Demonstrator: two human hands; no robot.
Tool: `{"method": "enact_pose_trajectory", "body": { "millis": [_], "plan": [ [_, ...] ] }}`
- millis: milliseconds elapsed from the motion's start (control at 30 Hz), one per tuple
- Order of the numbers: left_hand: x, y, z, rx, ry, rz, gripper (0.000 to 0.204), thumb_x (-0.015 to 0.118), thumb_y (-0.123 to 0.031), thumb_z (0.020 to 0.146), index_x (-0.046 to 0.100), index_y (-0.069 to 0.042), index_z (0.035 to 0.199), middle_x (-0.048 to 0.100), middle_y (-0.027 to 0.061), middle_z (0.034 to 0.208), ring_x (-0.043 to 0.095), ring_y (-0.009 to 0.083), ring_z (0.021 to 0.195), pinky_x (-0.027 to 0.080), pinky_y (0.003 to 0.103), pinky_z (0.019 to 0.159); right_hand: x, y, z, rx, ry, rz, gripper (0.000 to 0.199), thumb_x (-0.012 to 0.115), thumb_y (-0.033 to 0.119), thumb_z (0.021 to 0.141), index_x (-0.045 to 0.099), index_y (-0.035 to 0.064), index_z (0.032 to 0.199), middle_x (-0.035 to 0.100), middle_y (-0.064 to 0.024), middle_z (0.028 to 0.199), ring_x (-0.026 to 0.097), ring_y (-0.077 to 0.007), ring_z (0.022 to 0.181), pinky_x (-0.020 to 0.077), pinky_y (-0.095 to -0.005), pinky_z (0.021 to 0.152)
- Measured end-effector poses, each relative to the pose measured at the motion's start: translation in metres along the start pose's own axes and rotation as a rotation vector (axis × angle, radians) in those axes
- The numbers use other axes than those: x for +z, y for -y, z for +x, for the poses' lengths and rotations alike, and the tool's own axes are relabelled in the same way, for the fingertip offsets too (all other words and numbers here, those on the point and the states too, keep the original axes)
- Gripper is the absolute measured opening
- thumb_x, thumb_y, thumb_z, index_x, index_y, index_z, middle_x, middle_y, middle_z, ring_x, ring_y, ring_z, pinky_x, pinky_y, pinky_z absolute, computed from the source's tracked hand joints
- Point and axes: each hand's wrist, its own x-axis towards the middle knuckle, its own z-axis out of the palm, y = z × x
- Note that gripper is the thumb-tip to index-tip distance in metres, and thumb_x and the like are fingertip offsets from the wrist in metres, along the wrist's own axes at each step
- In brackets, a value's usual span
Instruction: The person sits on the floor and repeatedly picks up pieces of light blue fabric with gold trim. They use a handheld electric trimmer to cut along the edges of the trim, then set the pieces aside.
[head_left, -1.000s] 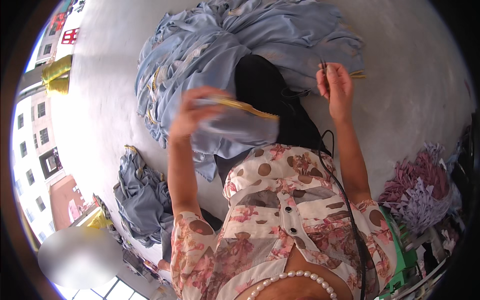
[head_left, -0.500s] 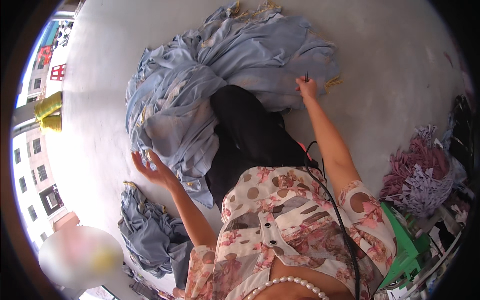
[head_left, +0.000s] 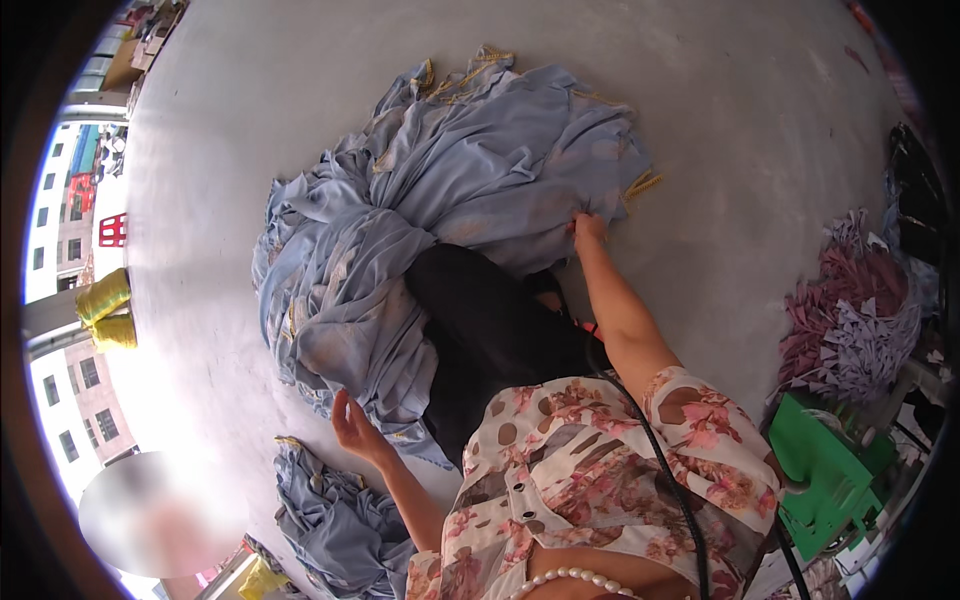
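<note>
A big heap of light blue cloth [head_left: 480, 150] with yellow-stitched edges lies spread over my dark-trousered legs and the floor. At its right edge, beside the cloth, my right hand [head_left: 590, 230] is closed with bent fingers. Only a dark speck shows there of the small, dark pointed tool seen in it earlier. My left hand [head_left: 357, 428] is held up at the heap's lower left border, fingers stretched out, apparently holding nothing. It is partly turned away, so whether it touches the cloth I cannot tell.
A smaller blue cloth pile [head_left: 340, 520] lies at lower left. Mauve and lilac cloth strips [head_left: 850, 330] are heaped at right, above a green machine part [head_left: 820, 470]. Yellow bags [head_left: 105, 308] lie at the far left. A black cord [head_left: 660, 440] runs down my front.
My right hand has moved left and down toward the cloth's edge. My left hand has moved in to the right and lower, its fingers closer together. The whole view has shifted.
</note>
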Motion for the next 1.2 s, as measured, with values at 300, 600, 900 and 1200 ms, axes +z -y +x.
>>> {"method": "enact_pose_trajectory", "body": {
  "millis": [300,600,900,1200],
  "plan": [
    [0.039,-0.042,0.010,-0.003,0.113,-0.204,0.025,0.057,-0.010,0.090,0.057,0.003,0.111,0.064,0.0124,0.098,0.062,0.0197,0.092,0.049,0.029,0.079,0.055,0.143,-0.119,-0.379,0.482,0.471,0.019,0.061,0.027,0.085,0.055,0.0103,0.079,0.047,0.0003,0.070,0.045,-0.0102,0.057,0.0398,-0.0249,0.049],
    [0.044,0.027,0.031,-0.602,0.646,-1.701,0.055,0.042,-0.045,0.093,0.042,-0.004,0.131,0.043,0.0161,0.135,0.039,0.0332,0.124,0.028,0.048,0.106,-0.002,0.005,-0.263,-1.582,1.633,-0.756,0.022,0.058,0.003,0.068,0.062,0.0056,0.089,0.060,-0.0111,0.083,0.059,-0.0293,0.086,0.0497,-0.0421,0.072],
    [0.043,0.054,-0.021,-0.578,0.399,-1.831,0.049,0.046,-0.037,0.093,0.045,-0.004,0.129,0.050,0.0130,0.127,0.047,0.0276,0.115,0.036,0.042,0.098,-0.042,0.051,-0.250,-1.413,1.549,-0.946,0.017,0.064,0.002,0.071,0.063,0.0047,0.087,0.064,-0.0067,0.083,0.059,-0.0253,0.069,0.0478,-0.0339,0.062],
    [0.017,0.042,-0.078,-0.799,0.323,-1.453,0.043,0.050,-0.028,0.093,0.048,-0.003,0.128,0.057,0.0100,0.119,0.055,0.0219,0.107,0.045,0.036,0.090,0.006,0.059,-0.336,-1.058,1.334,-0.743,0.013,0.054,0.008,0.091,0.065,0.0039,0.097,0.062,-0.0032,0.073,0.049,-0.0062,0.058,0.0401,-0.0197,0.055]
  ]
}}
